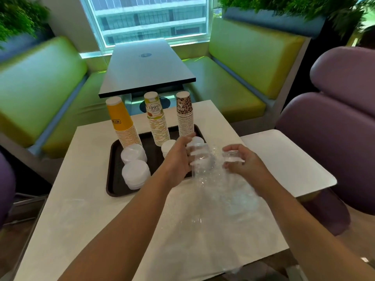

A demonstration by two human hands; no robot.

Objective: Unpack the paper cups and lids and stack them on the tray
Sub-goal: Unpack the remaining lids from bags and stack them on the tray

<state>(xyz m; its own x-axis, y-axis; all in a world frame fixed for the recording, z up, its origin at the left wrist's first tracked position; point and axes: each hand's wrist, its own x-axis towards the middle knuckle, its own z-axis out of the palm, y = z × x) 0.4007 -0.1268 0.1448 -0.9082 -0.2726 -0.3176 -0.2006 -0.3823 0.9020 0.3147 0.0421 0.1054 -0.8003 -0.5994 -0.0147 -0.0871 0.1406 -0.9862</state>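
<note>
A dark tray point(113, 179) on the white table carries three upside-down cup stacks: yellow point(123, 124), fruit-print point(158, 122) and leopard-print point(185, 114). Two white lid stacks point(135, 173) sit at the tray's left, and another lid stack point(167, 147) stands near its middle. My left hand point(178, 159) grips a clear plastic wrapper point(205, 173) over the tray's right edge, with a white lid stack point(197, 141) showing at the wrapper's top. My right hand point(241, 161) pinches the wrapper's other side. The loose plastic trails toward me across the table.
The white table point(81, 209) extends toward me on the left. A second white tabletop point(290, 159) adjoins on the right. Purple chairs point(334, 128) stand to the right, green benches and a dark table point(146, 67) lie beyond.
</note>
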